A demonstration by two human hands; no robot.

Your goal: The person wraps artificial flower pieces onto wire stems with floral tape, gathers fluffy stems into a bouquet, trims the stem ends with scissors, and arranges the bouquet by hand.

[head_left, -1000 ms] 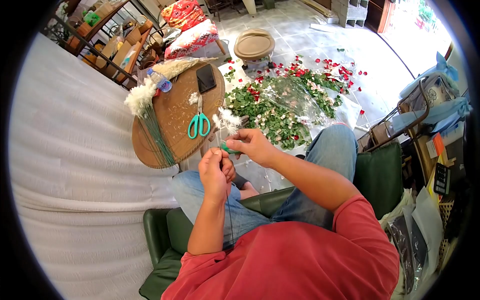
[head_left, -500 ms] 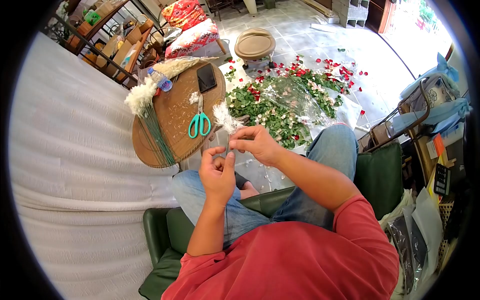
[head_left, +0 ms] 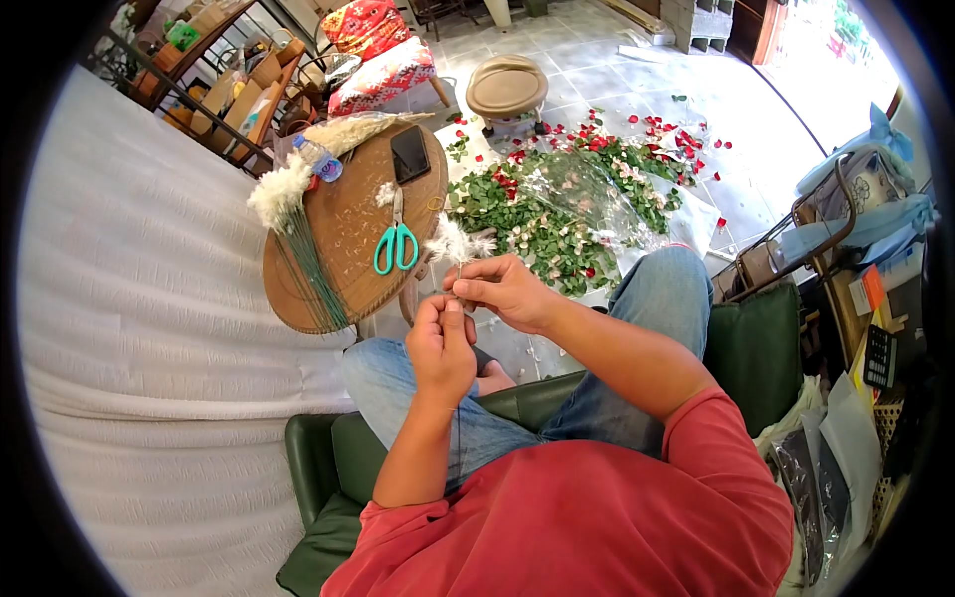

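Note:
A feathery white flower [head_left: 460, 245] on a thin stem stands above my fingertips, over the edge of the round wooden table. My right hand [head_left: 509, 295] pinches the stem just under the flower head. Lower down, my left hand [head_left: 444, 343] has its thumb and fingers closed on the same stem, which trails down past the wrist. Teal-handled scissors [head_left: 396, 245] lie on the table [head_left: 343, 224] beyond my left hand. A bundle of similar white flowers [head_left: 282, 195] with long green stems rests along its left side.
A phone [head_left: 410, 157], a water bottle [head_left: 320, 161] and small scraps are on the table. Rose leaves and red petals [head_left: 527, 214] cover the floor ahead, partly under clear plastic. Beyond them stands a brown stool [head_left: 507, 88]. A green armchair [head_left: 756, 343] surrounds my seat.
My left hand has moved up and closed its fingers on the stem just below my right hand. The flower head has tilted slightly and shifted right.

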